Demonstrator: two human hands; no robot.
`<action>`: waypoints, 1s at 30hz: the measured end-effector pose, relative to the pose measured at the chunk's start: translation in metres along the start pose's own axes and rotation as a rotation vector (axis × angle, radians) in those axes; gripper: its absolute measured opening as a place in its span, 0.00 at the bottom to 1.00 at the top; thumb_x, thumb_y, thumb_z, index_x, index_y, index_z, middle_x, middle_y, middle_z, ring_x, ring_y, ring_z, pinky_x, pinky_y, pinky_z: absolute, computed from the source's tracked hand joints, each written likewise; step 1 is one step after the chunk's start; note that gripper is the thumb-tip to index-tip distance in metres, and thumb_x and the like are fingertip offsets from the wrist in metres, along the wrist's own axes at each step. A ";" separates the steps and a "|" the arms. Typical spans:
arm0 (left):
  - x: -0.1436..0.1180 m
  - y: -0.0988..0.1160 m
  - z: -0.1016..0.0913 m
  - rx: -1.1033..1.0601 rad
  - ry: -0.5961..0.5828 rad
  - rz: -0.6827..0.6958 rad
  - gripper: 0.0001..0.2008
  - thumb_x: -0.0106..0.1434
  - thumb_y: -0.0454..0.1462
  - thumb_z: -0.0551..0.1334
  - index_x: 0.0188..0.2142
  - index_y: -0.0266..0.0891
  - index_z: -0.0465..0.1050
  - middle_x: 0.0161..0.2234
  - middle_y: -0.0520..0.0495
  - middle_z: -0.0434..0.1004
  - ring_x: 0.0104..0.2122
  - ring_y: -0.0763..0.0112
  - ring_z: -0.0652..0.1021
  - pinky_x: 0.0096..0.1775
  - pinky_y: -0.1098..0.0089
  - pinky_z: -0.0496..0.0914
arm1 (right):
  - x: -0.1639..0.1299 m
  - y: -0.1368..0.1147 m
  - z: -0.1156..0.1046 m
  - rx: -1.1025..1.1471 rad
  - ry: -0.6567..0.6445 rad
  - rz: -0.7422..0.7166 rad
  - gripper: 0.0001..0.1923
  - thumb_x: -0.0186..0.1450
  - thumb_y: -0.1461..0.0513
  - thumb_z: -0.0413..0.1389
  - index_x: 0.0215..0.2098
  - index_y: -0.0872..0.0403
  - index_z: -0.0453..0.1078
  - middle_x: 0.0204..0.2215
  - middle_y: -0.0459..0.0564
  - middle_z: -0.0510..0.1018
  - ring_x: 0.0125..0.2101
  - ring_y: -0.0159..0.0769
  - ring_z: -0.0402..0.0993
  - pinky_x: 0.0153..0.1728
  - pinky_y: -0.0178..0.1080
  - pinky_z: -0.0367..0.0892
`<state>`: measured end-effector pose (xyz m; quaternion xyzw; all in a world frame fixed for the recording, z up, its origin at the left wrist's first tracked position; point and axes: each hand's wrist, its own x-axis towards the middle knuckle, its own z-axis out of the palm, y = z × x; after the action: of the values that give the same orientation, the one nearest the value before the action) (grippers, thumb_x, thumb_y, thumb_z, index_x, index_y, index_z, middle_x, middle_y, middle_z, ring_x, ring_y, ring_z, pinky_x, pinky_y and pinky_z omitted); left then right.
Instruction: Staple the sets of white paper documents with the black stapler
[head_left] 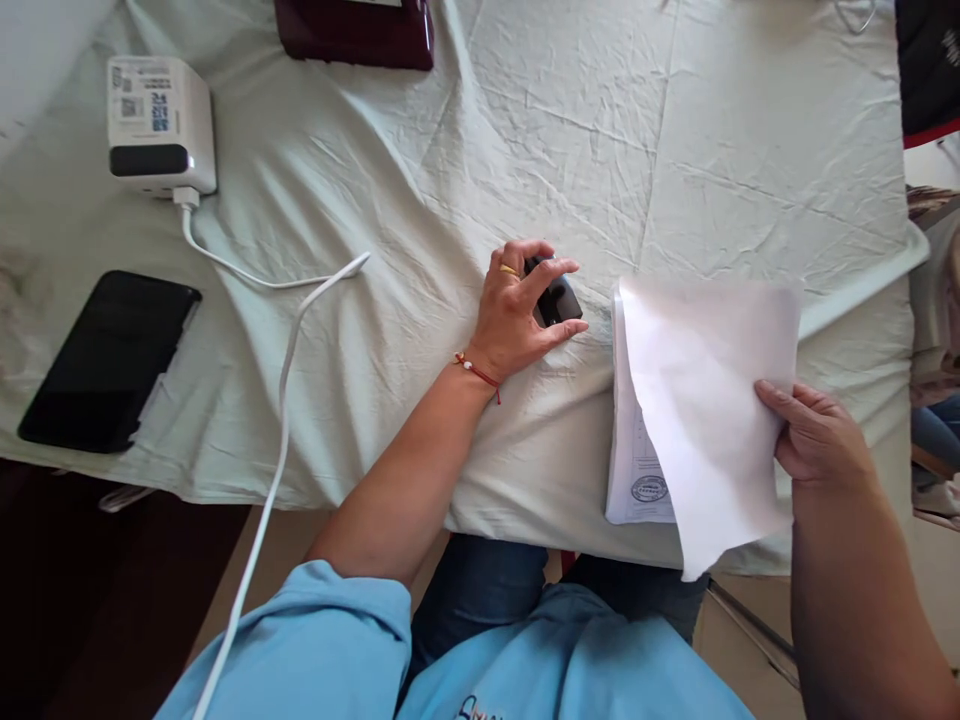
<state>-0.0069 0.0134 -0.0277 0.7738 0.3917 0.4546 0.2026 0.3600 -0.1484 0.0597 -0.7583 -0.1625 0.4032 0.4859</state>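
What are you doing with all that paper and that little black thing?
A person in a blue shirt sits at a table covered with a pale cloth. The left hand grips a small black object resting on the cloth; what it is cannot be told. The right hand lifts the top sheet of a paper stack lying at the table's near edge. Farther left lie a dark phone and a white box with a white cable.

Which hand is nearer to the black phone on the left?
Left. The left hand grips a small black object mid-table, right of the black phone; the right hand holds papers far right.
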 end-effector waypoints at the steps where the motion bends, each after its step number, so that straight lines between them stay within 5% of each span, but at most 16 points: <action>1: -0.001 -0.001 0.002 -0.007 0.023 0.000 0.38 0.61 0.65 0.74 0.62 0.48 0.78 0.62 0.37 0.78 0.64 0.44 0.78 0.68 0.42 0.72 | 0.000 0.000 0.004 0.030 -0.012 -0.018 0.30 0.32 0.56 0.86 0.33 0.54 0.88 0.31 0.49 0.90 0.25 0.31 0.82 0.27 0.27 0.80; 8: -0.004 -0.016 0.014 -0.220 0.243 -0.206 0.34 0.65 0.59 0.75 0.64 0.53 0.71 0.57 0.43 0.75 0.53 0.60 0.82 0.51 0.61 0.83 | 0.005 -0.005 0.057 0.255 -0.062 -0.277 0.24 0.41 0.57 0.84 0.34 0.55 0.87 0.34 0.50 0.90 0.31 0.33 0.84 0.33 0.30 0.82; 13: 0.000 -0.006 0.005 -0.277 0.315 -0.408 0.24 0.68 0.59 0.73 0.42 0.43 0.73 0.37 0.51 0.77 0.33 0.74 0.78 0.39 0.70 0.77 | 0.012 0.018 0.092 0.224 -0.186 -0.428 0.18 0.53 0.53 0.81 0.36 0.54 0.86 0.34 0.48 0.89 0.31 0.32 0.80 0.34 0.33 0.79; 17: 0.005 0.017 -0.005 -0.312 0.190 -0.462 0.32 0.74 0.63 0.62 0.26 0.42 0.68 0.22 0.53 0.70 0.23 0.75 0.70 0.30 0.69 0.68 | 0.012 0.032 0.092 0.102 -0.209 -0.525 0.19 0.59 0.47 0.79 0.38 0.51 0.87 0.35 0.47 0.88 0.32 0.32 0.79 0.35 0.35 0.78; 23: 0.009 0.036 -0.016 -0.446 0.078 -0.486 0.35 0.73 0.68 0.59 0.27 0.42 0.75 0.22 0.52 0.74 0.22 0.74 0.69 0.28 0.66 0.63 | 0.020 0.035 0.083 0.112 -0.171 -0.607 0.17 0.59 0.47 0.78 0.37 0.47 0.85 0.36 0.47 0.88 0.44 0.40 0.85 0.49 0.43 0.82; 30: 0.009 0.035 -0.021 -0.640 -0.151 -0.424 0.31 0.67 0.60 0.73 0.24 0.42 0.64 0.20 0.56 0.60 0.22 0.77 0.61 0.25 0.68 0.55 | 0.018 0.038 0.087 0.042 -0.214 -0.598 0.16 0.62 0.45 0.77 0.38 0.46 0.87 0.38 0.48 0.89 0.39 0.40 0.84 0.43 0.43 0.83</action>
<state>-0.0074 -0.0015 0.0108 0.6045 0.3653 0.4435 0.5517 0.2990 -0.1021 0.0012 -0.6199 -0.4202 0.3231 0.5786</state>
